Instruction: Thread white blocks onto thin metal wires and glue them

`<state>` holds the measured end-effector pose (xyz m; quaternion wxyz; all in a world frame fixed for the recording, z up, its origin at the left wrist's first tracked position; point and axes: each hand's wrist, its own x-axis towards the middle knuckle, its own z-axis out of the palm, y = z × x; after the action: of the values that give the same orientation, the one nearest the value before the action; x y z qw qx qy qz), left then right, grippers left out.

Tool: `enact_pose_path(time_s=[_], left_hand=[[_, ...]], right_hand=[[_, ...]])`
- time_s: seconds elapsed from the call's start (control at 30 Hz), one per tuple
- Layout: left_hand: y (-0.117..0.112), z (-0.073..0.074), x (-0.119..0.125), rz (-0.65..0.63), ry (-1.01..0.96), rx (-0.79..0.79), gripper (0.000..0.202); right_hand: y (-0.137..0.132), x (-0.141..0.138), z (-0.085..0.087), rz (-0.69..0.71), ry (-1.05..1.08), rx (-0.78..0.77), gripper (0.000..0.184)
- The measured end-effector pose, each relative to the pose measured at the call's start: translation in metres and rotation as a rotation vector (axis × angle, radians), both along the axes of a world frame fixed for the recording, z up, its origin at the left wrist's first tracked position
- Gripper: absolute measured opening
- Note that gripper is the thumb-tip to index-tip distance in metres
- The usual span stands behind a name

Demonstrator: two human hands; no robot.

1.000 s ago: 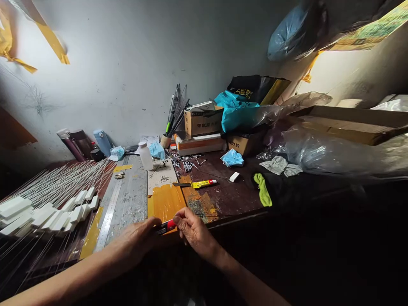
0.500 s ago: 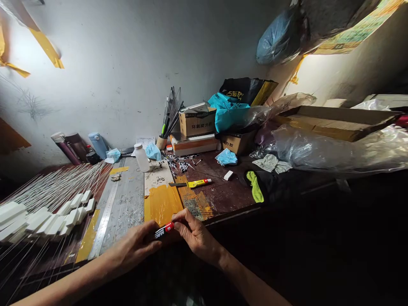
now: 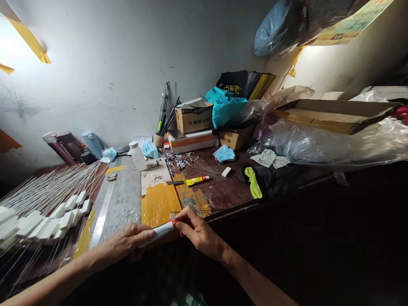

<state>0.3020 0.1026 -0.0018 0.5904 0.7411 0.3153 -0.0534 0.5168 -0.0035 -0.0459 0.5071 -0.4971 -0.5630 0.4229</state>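
Note:
My left hand (image 3: 137,236) is closed around the body of a glue tube (image 3: 163,229), whose pale side faces up. At the tube's red end, my right hand (image 3: 196,229) pinches with thumb and forefinger. A small whitish blob or disc shows beside that end; I cannot make out what it is. Both hands are over the front edge of the table, by an amber-taped board (image 3: 161,202). Beyond them lies a yellow glue tube (image 3: 196,181) with a red and white end, next to a dark flat blade-like strip (image 3: 175,182).
White blocks on thin rods (image 3: 57,221) crowd the left side, beside a steel ruler (image 3: 102,216). A white bottle (image 3: 137,157), small black-and-white pieces (image 3: 181,163), a blue mask (image 3: 224,153) and a white block (image 3: 226,171) lie farther back. Cardboard boxes (image 3: 194,121) stand behind.
The tube has turned from its dark lettered side to its pale side. My left hand has shifted back along it, exposing more of the body. The view has moved slightly.

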Motion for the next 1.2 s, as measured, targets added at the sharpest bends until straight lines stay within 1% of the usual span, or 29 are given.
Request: enact_pose_path(time_s=[0.07, 0.13, 0.2, 0.27, 0.33, 0.43, 0.5, 0.57, 0.67, 0.73, 0.8, 0.87, 1.07, 1.2], left_hand=[[0.002, 0.000, -0.001, 0.019, -0.019, -0.124, 0.050], [0.002, 0.000, -0.002, 0.059, -0.070, -0.208, 0.046], [0.003, 0.000, -0.002, 0.108, -0.101, -0.280, 0.040], [0.004, 0.001, -0.003, 0.148, -0.109, -0.317, 0.036], [0.006, 0.000, -0.004, 0.150, -0.108, -0.328, 0.035], [0.008, -0.001, -0.005, 0.174, -0.094, -0.334, 0.036], [0.010, -0.002, -0.005, 0.209, -0.087, -0.322, 0.037], [0.013, -0.001, -0.006, 0.212, -0.095, -0.265, 0.038], [0.018, 0.000, -0.006, 0.193, -0.099, -0.159, 0.040], [0.023, 0.001, -0.006, 0.227, -0.075, -0.116, 0.043], [0.026, 0.001, -0.005, 0.270, -0.041, -0.073, 0.049], [0.029, 0.001, -0.004, 0.291, -0.022, -0.037, 0.053], [0.031, -0.004, -0.003, 0.267, 0.000, -0.021, 0.057], [0.031, -0.006, -0.003, 0.258, -0.010, -0.010, 0.054]], right_hand=[[0.000, 0.001, -0.001, 0.023, 0.034, -0.015, 0.017], [0.001, 0.003, -0.002, 0.030, 0.037, -0.008, 0.015], [0.002, 0.005, -0.004, 0.018, 0.004, 0.042, 0.012], [0.004, 0.007, -0.005, 0.003, -0.025, 0.112, 0.009], [0.004, 0.009, -0.005, -0.017, -0.041, 0.154, 0.007], [0.005, 0.012, -0.002, -0.064, -0.085, 0.116, 0.008], [0.007, 0.016, -0.001, -0.108, -0.148, 0.096, 0.012], [0.013, 0.026, -0.003, -0.178, -0.233, 0.101, 0.014], [0.029, 0.048, -0.015, -0.284, -0.397, 0.107, 0.012], [0.040, 0.064, -0.025, -0.317, -0.478, 0.112, 0.009], [0.048, 0.076, -0.032, -0.317, -0.501, 0.119, 0.008], [0.050, 0.082, -0.035, -0.291, -0.486, 0.114, 0.009], [0.041, 0.080, -0.027, -0.191, -0.363, 0.035, 0.013], [0.043, 0.085, -0.029, -0.218, -0.534, 0.058, 0.012]])
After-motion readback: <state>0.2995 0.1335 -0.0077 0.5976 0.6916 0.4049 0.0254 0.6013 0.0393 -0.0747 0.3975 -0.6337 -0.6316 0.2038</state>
